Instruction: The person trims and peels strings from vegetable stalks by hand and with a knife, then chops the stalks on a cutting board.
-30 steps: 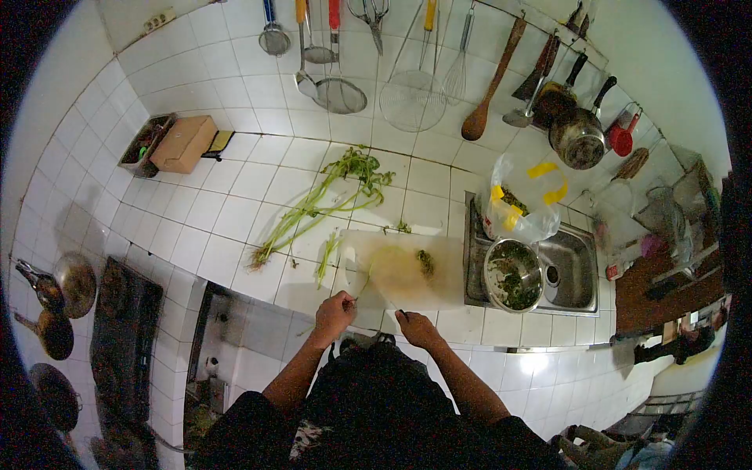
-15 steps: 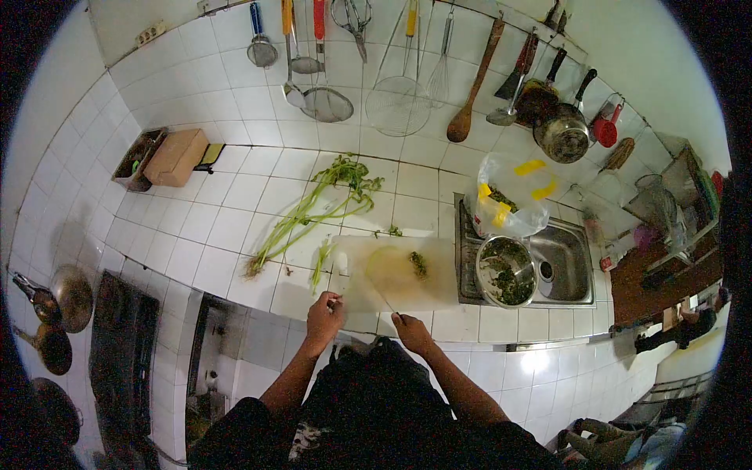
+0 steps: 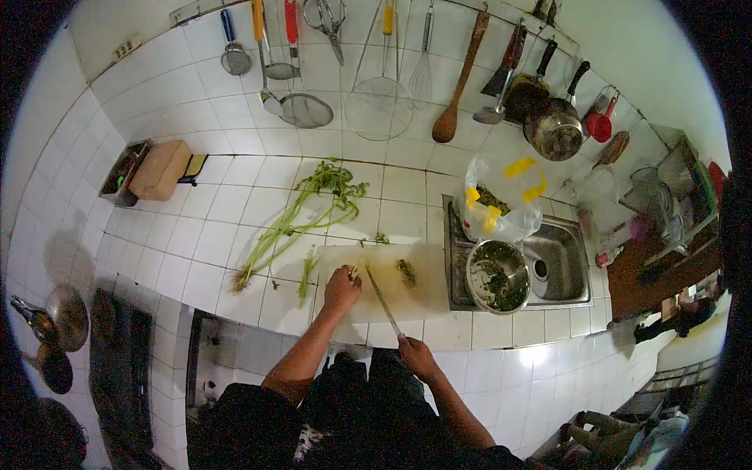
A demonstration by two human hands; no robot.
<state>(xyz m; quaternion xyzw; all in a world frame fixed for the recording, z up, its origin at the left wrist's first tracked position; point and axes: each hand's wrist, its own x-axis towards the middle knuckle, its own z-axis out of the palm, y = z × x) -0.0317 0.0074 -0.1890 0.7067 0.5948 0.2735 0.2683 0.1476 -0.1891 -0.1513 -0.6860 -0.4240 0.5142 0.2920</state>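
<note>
My right hand (image 3: pixel 419 359) grips the handle of a long knife (image 3: pixel 384 299), whose blade slants away over a pale cutting board (image 3: pixel 427 304). On the board's left part, my left hand (image 3: pixel 343 288) is closed, fingers curled beside the blade tip; a small pale bit shows at the fingertips, too small to name. A little heap of chopped greens (image 3: pixel 406 272) lies right of the blade. Left of the board rests a short green stalk (image 3: pixel 306 278). Farther back lies a bunch of leafy celery-like stalks (image 3: pixel 301 219), roots toward the left.
A metal bowl (image 3: pixel 498 276) of chopped greens stands at the sink (image 3: pixel 560 270), in front of a plastic bag (image 3: pixel 501 196) with yellow tape. Utensils, including a wooden spoon (image 3: pixel 458 86), hang on the tiled wall. A brown box (image 3: pixel 160 170) sits at the back left.
My left hand has moved from the board's near left edge forward onto the board. The knife now points farther forward, beside that hand. The whole view has shifted slightly.
</note>
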